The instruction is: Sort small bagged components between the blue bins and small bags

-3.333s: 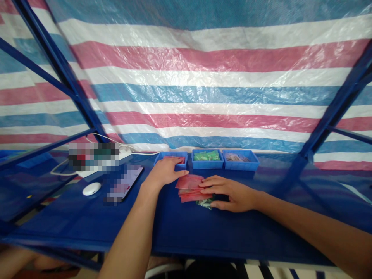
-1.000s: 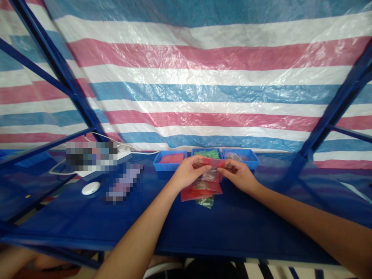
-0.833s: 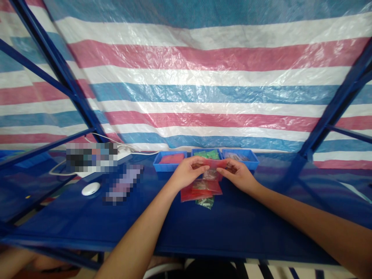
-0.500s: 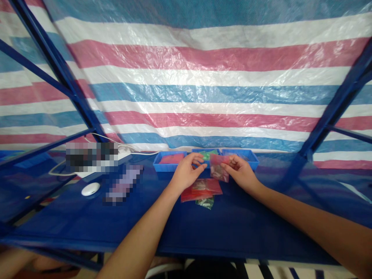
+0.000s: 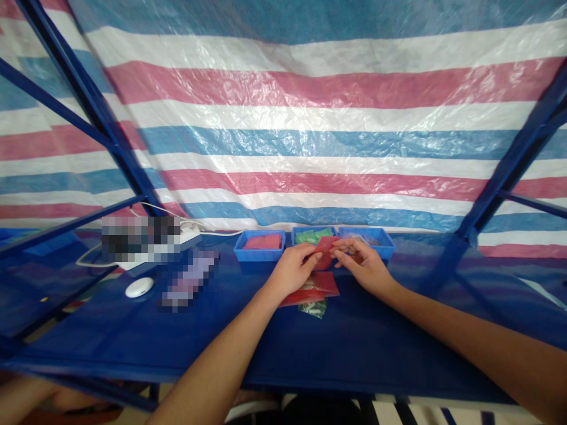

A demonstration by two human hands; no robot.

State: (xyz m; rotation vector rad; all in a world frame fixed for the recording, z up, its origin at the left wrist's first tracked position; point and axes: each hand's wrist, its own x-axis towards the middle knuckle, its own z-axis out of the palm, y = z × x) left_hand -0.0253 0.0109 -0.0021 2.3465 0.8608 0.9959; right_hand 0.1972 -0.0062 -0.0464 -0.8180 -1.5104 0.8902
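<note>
Head view, centre of frame: one red packet, raised above the table and just in front of the trays, between the two hands; contents not readable.

Left hand, centre: thumb and fingers pinching the red packet at its left side. Right hand, right of centre: fingers half curled, tips at the packet's right edge; whether they grip it, cannot tell.

Below the hands, centre: overlapping red packets lying flat, partly covered by the left hand. Under their lower edge: one green packet, partly showing.

Behind the hands, mid-frame, a row of three: left blue tray with pinkish-red packets; middle blue tray with green packets, its front partly hidden by the hands; right blue tray with pale brownish packets, partly hidden by the right hand.

Left of frame: white rounded case; beside it, a flat oblong object, pixelated; above these, a white power strip under a pixelated patch, with a white cable.

Across the lower frame: blue table. Upper frame: striped plastic sheet, red, white and blue.
</note>
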